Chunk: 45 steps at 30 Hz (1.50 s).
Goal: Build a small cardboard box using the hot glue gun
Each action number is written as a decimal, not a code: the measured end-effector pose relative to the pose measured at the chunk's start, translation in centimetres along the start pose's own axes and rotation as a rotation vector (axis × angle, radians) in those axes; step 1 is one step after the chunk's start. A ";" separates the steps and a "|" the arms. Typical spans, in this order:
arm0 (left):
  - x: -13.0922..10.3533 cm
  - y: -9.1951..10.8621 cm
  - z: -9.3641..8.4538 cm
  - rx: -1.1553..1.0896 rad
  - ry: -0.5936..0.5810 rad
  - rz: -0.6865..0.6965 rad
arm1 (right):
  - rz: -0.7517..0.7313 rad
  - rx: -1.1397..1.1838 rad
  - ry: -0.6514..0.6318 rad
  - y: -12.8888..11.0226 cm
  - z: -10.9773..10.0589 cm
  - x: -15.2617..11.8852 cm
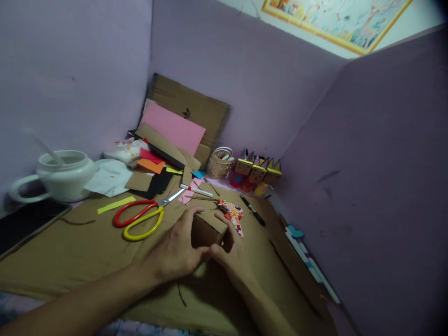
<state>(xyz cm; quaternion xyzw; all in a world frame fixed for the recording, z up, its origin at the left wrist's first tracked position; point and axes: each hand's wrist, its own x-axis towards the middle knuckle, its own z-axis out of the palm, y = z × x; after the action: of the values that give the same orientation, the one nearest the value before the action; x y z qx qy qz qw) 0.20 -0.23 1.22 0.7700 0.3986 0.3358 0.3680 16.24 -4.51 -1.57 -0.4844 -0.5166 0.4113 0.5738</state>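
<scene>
Both hands hold a small brown cardboard box (206, 231) above the cardboard-covered surface. My left hand (177, 247) closes round its left side, with the thumb along the near lower edge. On the right side, my right hand (233, 254) grips it, its thumb meeting the left one at the front. The box's underside and far face are hidden. Scissors (154, 217) with one red and one yellow handle lie left of the box, blades partly apart. Just beyond the right fingers rests a patterned, multicoloured bow-like piece (231, 212). A black marker (252, 210) lies farther right.
At the left stand a white pot (66, 179) and a dark phone (31, 228). Paper and cardboard scraps pile up before a pink sheet (171, 126). A small basket (220, 163) and decorated cups (259, 172) line the back. White sticks (311, 261) lie along the right wall.
</scene>
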 end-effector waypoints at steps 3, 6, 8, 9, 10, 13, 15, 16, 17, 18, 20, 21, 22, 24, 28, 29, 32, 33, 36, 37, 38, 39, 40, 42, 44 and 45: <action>0.0 -0.3 0.2 -0.040 -0.038 0.019 | -0.010 -0.019 0.029 -0.5 -0.1 -0.2; 0.2 -0.4 -0.2 -0.234 -0.060 -0.031 | 0.053 0.205 -0.101 -1.0 0.0 -0.3; 0.3 -0.4 -0.6 -0.320 -0.108 -0.066 | 0.114 0.336 -0.159 -1.2 0.1 -0.3; 0.3 -0.4 -0.8 -0.329 -0.138 -0.081 | 0.144 0.379 -0.161 -1.3 0.1 -0.2; 0.4 -0.3 -1.0 -0.322 -0.159 -0.094 | 0.175 0.411 -0.157 -1.4 0.2 -0.2; 0.3 -0.2 -1.3 -0.290 -0.157 -0.082 | 0.241 0.436 -0.148 -1.7 0.4 -0.1; 0.3 -0.3 -1.3 -0.293 -0.141 -0.066 | 0.258 0.427 -0.142 -1.9 0.5 -0.1; 0.3 -0.4 -1.2 -0.305 -0.141 -0.066 | 0.262 0.427 -0.138 -1.9 0.5 -0.1; 0.3 -0.5 -1.2 -0.325 -0.146 -0.071 | 0.265 0.430 -0.131 -1.9 0.5 -0.1; 0.3 -0.6 -1.1 -0.345 -0.146 -0.075 | 0.264 0.435 -0.125 -1.8 0.5 -0.1; 0.3 -0.8 -1.0 -0.377 -0.128 -0.077 | 0.239 0.432 -0.105 -1.6 0.3 -0.2; 0.3 -0.9 -0.9 -0.381 -0.112 -0.077 | 0.218 0.418 -0.088 -1.4 0.2 -0.1; 0.4 -0.9 -0.9 -0.375 -0.094 -0.074 | 0.198 0.394 -0.071 -1.2 0.1 -0.1; 0.4 -0.9 -1.0 -0.344 -0.069 -0.066 | 0.172 0.333 -0.051 -0.9 0.0 0.0; 0.6 -0.7 -1.1 -0.391 -0.092 -0.107 | 0.140 0.248 -0.059 -0.9 0.0 0.2; 0.6 -0.6 -1.1 -0.428 -0.098 -0.126 | 0.131 0.239 -0.054 -0.9 0.1 0.2; 0.6 -0.5 -0.8 -0.503 -0.084 -0.158 | 0.145 0.224 -0.036 -1.0 0.3 0.2; 0.6 -0.5 -0.8 -0.516 -0.072 -0.159 | 0.161 0.221 -0.036 -1.0 0.3 0.2; 0.6 -0.6 -0.6 -0.547 -0.042 -0.159 | 0.203 0.215 -0.042 -0.9 0.3 0.2; 0.7 -0.6 -0.6 -0.547 -0.036 -0.160 | 0.209 0.216 -0.046 -0.8 0.3 0.2; 0.7 -0.7 -0.6 -0.541 -0.030 -0.158 | 0.212 0.219 -0.049 -0.8 0.3 0.2; 0.7 -0.7 -0.6 -0.526 -0.023 -0.154 | 0.211 0.226 -0.053 -0.8 0.3 0.2; 0.7 -0.8 -0.6 -0.506 -0.018 -0.144 | 0.209 0.233 -0.058 -0.8 0.2 0.2; 0.6 -0.9 -0.6 -0.462 -0.012 -0.121 | 0.197 0.245 -0.072 -0.9 0.2 0.2; 0.5 -0.9 -0.7 -0.436 -0.018 -0.116 | 0.179 0.253 -0.082 -0.9 0.2 0.2; 0.5 -0.9 -0.7 -0.439 -0.020 -0.122 | 0.171 0.254 -0.084 -0.9 0.2 0.2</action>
<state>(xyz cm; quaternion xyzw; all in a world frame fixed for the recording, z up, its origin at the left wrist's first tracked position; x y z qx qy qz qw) -0.48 0.74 0.92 0.6493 0.3580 0.3838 0.5504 16.09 -4.47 -0.66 -0.4326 -0.4409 0.5406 0.5711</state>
